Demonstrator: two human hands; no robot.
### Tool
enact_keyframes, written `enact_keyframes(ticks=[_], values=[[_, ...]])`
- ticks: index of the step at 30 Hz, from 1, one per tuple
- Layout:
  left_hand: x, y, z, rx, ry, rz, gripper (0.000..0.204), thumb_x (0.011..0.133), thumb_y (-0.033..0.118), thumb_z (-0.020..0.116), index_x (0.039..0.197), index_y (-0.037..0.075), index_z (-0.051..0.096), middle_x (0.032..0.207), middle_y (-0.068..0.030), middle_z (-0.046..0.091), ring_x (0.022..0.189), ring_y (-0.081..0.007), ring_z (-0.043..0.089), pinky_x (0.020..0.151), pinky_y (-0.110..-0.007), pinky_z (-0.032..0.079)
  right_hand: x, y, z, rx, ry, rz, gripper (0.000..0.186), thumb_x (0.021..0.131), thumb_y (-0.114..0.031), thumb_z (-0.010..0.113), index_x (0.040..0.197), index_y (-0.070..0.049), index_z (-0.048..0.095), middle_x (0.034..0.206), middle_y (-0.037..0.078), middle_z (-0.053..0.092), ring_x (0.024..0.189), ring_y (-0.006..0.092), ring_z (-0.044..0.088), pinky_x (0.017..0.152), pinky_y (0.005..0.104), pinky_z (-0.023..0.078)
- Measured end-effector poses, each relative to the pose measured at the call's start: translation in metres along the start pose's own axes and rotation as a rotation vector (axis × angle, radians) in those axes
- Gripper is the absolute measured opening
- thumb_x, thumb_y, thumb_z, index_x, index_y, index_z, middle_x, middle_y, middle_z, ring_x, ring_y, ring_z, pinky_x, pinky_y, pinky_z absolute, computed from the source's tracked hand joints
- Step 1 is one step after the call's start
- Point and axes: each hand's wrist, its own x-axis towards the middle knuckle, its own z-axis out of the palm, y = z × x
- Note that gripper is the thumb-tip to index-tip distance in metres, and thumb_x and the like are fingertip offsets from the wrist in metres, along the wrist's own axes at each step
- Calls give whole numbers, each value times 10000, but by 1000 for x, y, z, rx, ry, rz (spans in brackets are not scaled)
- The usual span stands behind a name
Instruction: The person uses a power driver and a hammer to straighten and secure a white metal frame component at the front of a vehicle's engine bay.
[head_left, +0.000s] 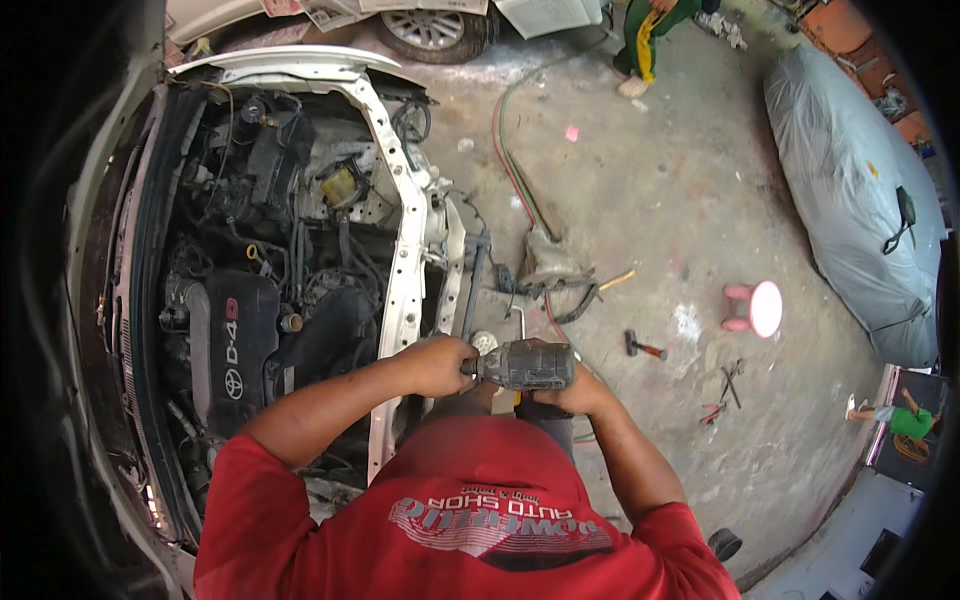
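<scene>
In front of my red shirt I hold a dark cordless impact wrench (537, 365) level, its nose pointing left. My left hand (441, 364) is closed around the front end, beside the car's white front frame (411, 230). My right hand (572, 393) wraps the handle below the body, and the fingers are partly hidden by the tool. The nose is mostly covered by my left fingers, so I cannot tell what is fitted in it. To my left lies the exposed engine bay with a black engine cover (243, 345).
A hammer (646, 346), pliers (712, 412) and a pink stool (765, 308) are on the concrete floor to the right. Red and green hoses (515, 175) run across it. Beyond stands a grey covered vehicle (845, 190). Other people appear at far top (650, 45) and right (909, 423).
</scene>
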Motion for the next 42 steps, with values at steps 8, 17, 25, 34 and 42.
enact_keyframes(ticks=[8,17,25,34,42], values=[[6,-21,9,-85,287,-4,497,791,186,750,1242,33,606,988,-217,699,912,-375,689,825,-442,537,19,27,-2,223,13,71,581,720,25,708,1283,-1,568,1091,80,692,971,188,641,880,330,508],[55,-123,4,29,939,-549,1012,701,360,865,1482,19,318,1258,-284,602,1155,-407,602,980,-469,485,118,62,-15,792,157,167,346,775,31,645,1121,20,647,988,107,715,737,164,617,700,311,518],[66,-140,6,-352,896,-382,733,706,203,864,1310,18,492,1109,-196,697,995,-311,689,867,-399,537,164,84,-17,778,135,235,308,767,11,678,1074,-17,681,938,76,729,708,158,622,670,307,521],[65,-155,11,-1042,765,-308,512,754,0,811,1215,31,591,1079,-36,683,958,-146,641,859,-308,521,172,79,-17,694,124,200,321,776,35,680,1094,-2,671,946,81,715,730,162,625,681,311,520],[63,-147,4,-1212,757,-225,576,745,-3,791,1277,15,570,1140,-65,665,1016,-184,628,918,-330,490,172,82,-18,704,122,253,336,768,39,683,1099,-16,669,944,76,711,747,158,620,696,304,517]])
